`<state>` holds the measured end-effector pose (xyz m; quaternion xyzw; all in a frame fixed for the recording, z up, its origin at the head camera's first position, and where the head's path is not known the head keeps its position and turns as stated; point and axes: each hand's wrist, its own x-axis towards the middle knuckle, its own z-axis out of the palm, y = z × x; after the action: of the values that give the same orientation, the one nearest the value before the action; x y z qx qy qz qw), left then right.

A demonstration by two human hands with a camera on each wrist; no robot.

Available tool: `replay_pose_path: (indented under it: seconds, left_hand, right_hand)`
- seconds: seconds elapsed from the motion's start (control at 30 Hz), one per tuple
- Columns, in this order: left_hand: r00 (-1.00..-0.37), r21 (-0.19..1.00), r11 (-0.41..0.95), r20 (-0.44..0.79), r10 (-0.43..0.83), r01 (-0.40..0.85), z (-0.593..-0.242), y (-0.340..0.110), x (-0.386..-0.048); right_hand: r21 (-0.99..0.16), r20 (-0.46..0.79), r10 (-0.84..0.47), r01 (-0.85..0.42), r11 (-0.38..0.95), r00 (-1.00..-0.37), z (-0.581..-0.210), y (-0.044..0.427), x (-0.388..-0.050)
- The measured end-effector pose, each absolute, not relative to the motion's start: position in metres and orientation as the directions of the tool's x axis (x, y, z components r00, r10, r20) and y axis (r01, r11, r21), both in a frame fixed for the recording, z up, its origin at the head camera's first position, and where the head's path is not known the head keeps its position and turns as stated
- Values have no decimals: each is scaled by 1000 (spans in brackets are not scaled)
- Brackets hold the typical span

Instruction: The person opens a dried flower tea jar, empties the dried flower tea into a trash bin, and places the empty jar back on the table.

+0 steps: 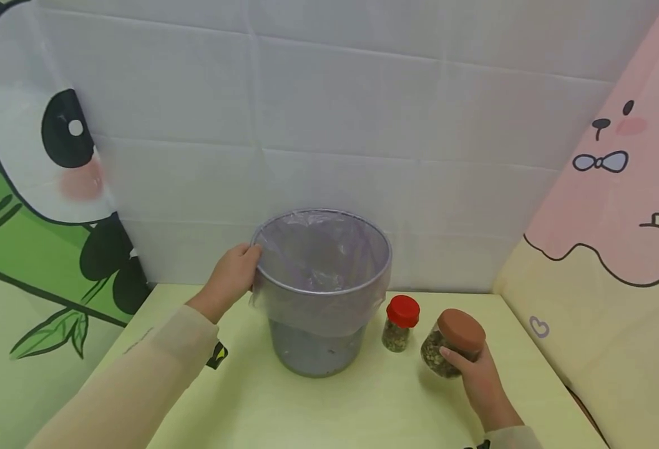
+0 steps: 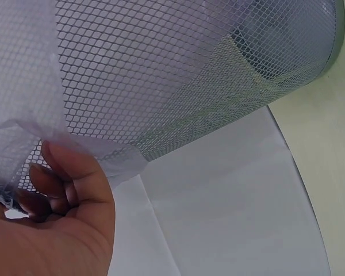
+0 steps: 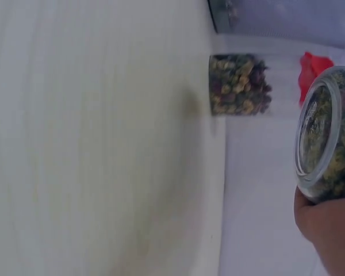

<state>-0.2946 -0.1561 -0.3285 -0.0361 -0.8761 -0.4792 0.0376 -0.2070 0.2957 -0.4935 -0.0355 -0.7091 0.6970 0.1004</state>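
Observation:
My left hand pinches the left rim of a mesh bin lined with a thin translucent bag; in the left wrist view its fingers curl at the bag's edge. My right hand grips a clear jar with a brown lid, filled with dried bits. In the right wrist view that jar is tilted with its base showing, off the table. A smaller jar with a red lid stands between the bin and the held jar.
The pale yellow table meets a white covered wall behind the bin. Painted cartoon walls stand on both sides, a panda at left and a pink animal at right.

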Motion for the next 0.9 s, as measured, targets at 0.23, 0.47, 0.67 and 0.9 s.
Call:
replay_pose_path:
  seconds: [0.23, 0.47, 0.67, 0.9]
  left_hand:
    - [-996, 843, 530, 82, 35, 88, -327, -156, -293]
    - [-997, 844, 530, 80, 21, 79, -326, -156, -292]
    - [-997, 856, 512, 70, 20, 70, -328, -155, -293]
    - [-997, 854, 516, 70, 18, 69, -325, -156, -291]
  right_hand:
    - [-988, 157, 125, -157, 10, -980, -482, 275, -196]
    - [-983, 186, 31, -185, 21, -982, -467, 257, -188]
    - [-984, 169, -8, -169, 54, -986, -460, 245, -180]
    - [-988, 141, -95, -146, 47, -985, -459, 233, -178]
